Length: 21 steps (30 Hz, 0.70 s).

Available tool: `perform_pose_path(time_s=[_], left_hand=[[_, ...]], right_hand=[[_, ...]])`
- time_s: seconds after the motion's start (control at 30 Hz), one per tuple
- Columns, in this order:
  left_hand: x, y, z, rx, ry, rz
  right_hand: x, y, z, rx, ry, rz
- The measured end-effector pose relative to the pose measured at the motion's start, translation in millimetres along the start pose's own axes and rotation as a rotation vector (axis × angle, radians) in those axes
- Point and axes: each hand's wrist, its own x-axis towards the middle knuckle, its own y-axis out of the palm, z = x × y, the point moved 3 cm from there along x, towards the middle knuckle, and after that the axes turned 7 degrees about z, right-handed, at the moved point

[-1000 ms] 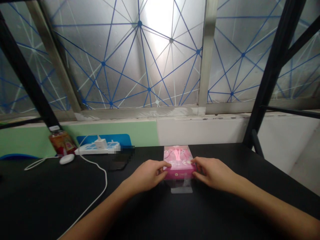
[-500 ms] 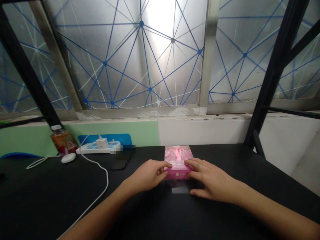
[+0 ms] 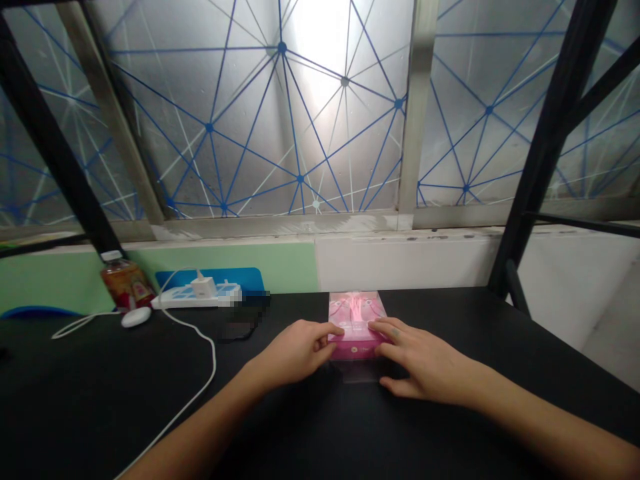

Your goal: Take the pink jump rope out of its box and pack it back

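Observation:
A pink box [image 3: 356,349] with a clear plastic top lies on the black table, close to the wall. A transparent flap [image 3: 361,373] sticks out from its near side, faint against the tabletop. My left hand [image 3: 299,348] pinches the box's near left corner, index finger on top and thumb at the front face. On the other side, my right hand [image 3: 421,360] rests its spread fingers on the top and front near the right corner. Its thumb stands apart, beside the flap. Glare on the plastic blurs what lies inside.
Left on the black table [image 3: 430,433] are a white power strip [image 3: 175,298] with a charger [image 3: 203,287], a white mouse-like object [image 3: 136,317], a bottle [image 3: 126,281] and a dark, partly blurred object [image 3: 240,327]. A white cable [image 3: 214,363] runs towards me. Black frame posts flank the window.
Both hands and the box keep their places. The clear flap at the near side catches less light and looks slightly shifted.

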Motion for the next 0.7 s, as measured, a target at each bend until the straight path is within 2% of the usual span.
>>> perform_pose_path(time_s=[0.23,0.37,0.53,0.7], left_hand=[[-4,-2.3,-7,0.090,0.019,-0.008],[-6,-5.3,-14,0.161,0.027,-0.100],[-5,-3.2,-15,0.082,0.042,-0.142],[-3,3.4,-11,0.032,0.046,-0.109]], right_hand=[[5,1,-7,0.202,0.071,-0.175],[4,2,-10,0.111,0.130,-0.245],[6,-2,-5,-0.051,0.142,-0.193],[7,-2,-1,-0.150,0.201,-0.127]])
